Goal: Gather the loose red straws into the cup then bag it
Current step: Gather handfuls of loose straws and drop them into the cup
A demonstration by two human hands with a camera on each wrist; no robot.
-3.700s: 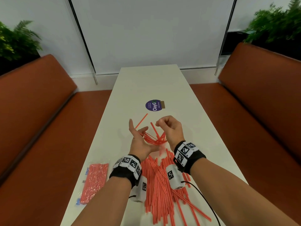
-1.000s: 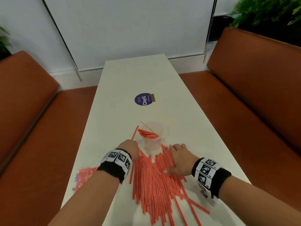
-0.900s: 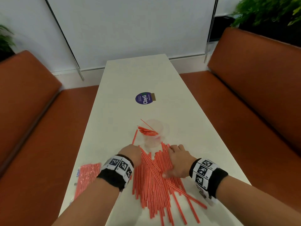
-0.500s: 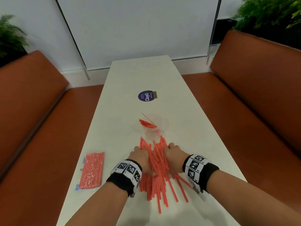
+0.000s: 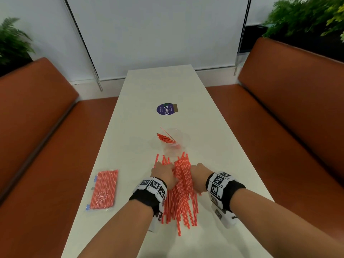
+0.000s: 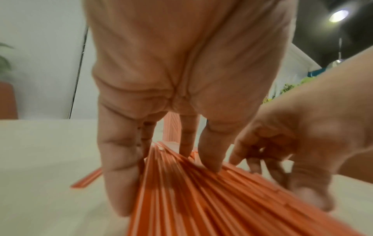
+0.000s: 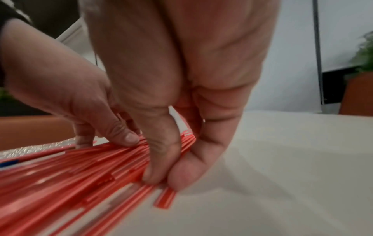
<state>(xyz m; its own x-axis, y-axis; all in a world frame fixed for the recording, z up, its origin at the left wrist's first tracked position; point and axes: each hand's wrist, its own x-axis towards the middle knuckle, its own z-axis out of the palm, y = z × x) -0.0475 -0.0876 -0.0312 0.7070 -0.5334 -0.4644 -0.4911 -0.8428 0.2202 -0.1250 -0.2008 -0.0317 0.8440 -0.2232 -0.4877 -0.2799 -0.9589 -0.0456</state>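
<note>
- Head view: left hand (image 5: 163, 174) and right hand (image 5: 198, 176) press in on the straws (image 5: 181, 194) from either side, fingers curled round them.
- Cup (image 5: 172, 141) stands just beyond the hands on the tabletop (image 5: 214, 136).

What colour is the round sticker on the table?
The round sticker is dark purple with white writing. The head view shows it best, beyond the cup.

Bright even light; wrist views blurred; edges distorted

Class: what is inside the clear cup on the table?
The clear cup holds a few red straws, tips sticking out leftward. The exact count is unclear.
</note>
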